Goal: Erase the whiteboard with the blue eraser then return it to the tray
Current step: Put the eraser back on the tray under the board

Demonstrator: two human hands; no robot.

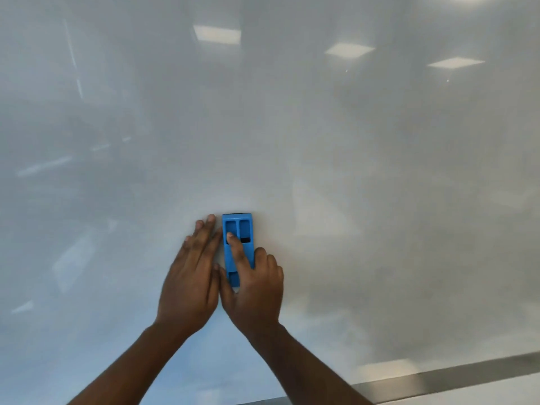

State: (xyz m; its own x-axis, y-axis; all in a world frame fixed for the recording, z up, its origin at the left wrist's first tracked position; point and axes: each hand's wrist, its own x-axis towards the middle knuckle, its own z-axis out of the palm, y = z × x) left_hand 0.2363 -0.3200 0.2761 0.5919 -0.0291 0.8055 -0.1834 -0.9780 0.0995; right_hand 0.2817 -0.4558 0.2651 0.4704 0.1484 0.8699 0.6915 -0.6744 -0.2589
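Observation:
The blue eraser (237, 238) stands upright against the whiteboard (292, 141), slightly below the middle of the view. My right hand (254, 287) grips it: the index finger lies along its back and the other fingers curl round its right side. My left hand (193, 276) lies flat on the board with straight fingers, right beside the eraser's left edge. The board looks white and glossy with no writing that I can see. The tray is out of view.
The board's grey metal bottom frame (453, 378) runs along the lower right. Ceiling lights (217, 34) reflect in the upper part of the board.

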